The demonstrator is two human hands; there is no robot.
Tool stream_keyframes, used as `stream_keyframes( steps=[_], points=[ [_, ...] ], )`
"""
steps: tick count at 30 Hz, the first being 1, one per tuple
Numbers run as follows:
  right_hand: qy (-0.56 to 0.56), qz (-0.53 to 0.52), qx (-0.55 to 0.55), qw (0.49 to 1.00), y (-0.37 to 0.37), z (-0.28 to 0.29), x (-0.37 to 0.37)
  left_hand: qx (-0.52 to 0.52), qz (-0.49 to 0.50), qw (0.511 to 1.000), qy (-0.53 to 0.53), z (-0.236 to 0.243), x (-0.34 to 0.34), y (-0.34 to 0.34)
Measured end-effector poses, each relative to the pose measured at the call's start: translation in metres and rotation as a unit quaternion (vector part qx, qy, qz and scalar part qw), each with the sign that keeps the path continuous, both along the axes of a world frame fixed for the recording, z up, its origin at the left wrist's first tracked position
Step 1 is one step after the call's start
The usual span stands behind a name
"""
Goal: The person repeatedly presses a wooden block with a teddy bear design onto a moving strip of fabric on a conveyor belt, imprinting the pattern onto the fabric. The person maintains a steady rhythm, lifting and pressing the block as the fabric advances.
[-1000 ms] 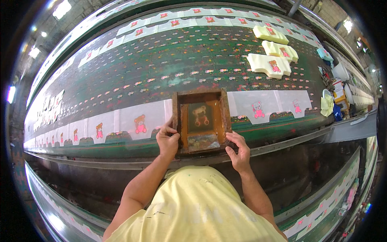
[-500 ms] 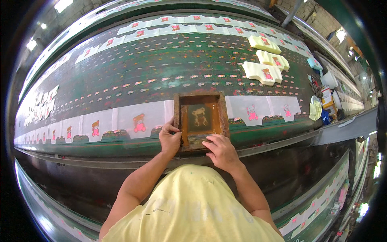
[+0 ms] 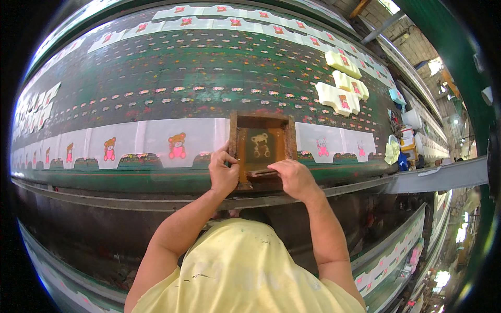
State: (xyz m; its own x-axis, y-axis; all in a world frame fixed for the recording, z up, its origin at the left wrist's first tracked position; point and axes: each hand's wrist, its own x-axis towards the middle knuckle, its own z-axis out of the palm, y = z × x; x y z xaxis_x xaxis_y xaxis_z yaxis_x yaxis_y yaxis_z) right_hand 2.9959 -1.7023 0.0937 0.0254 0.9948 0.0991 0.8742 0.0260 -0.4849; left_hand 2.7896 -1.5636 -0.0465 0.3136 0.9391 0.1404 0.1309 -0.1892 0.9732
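Observation:
A wooden printing screen (image 3: 233,130) lies over the row of white fabric pieces (image 3: 201,133), at the table's near edge. Its mesh shows a pale bear figure (image 3: 260,145). My left hand (image 3: 224,171) is closed around the screen's left rail, near its lower corner. Within the frame, my right hand (image 3: 295,178) pinches a squeegee (image 3: 261,172) by its right end, just below the bear figure. Printed brown bears with pink hearts (image 3: 177,146) show on the fabric to the left; paler pink bears (image 3: 322,147) lie to the right.
Three stacks of pale yellow cut fabric (image 3: 338,98) with bear prints sit on the green table (image 3: 209,78) beyond the screen. Another printed row runs along the far side. A grey metal beam (image 3: 438,176) and a cluttered stand with a blue bag (image 3: 402,159) are at right.
My right hand has closed on the squeegee, which now stands farther from the frame's near end. My left hand keeps its hold. The whole view has shifted slightly.

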Motion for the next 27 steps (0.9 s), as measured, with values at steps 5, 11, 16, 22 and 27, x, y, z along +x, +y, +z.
stream_keyframes(
  steps=[5, 11, 16, 22, 27],
  points=[
    [-0.024, 0.003, 0.003, 1.000, 0.034, 0.005, 0.028, -0.002, 0.008, 1.000, 0.001, 0.004, 0.001, 0.001],
    [-0.031, 0.009, 0.070, 0.997, 0.083, -0.020, 0.065, -0.005, 0.011, 1.000, 0.003, 0.004, 0.003, 0.003],
    [-0.028, 0.003, 0.104, 0.994, 0.106, -0.040, 0.084, -0.007, 0.012, 1.000, 0.008, 0.006, 0.002, 0.002],
    [-0.003, 0.078, 0.099, 0.992, 0.107, -0.041, 0.088, 0.010, 0.009, 1.000, -0.002, -0.001, -0.004, 0.001],
    [0.020, 0.136, 0.093, 0.986, 0.107, -0.038, 0.103, -0.028, 0.009, 0.999, -0.016, 0.008, -0.005, -0.002]
  ],
)
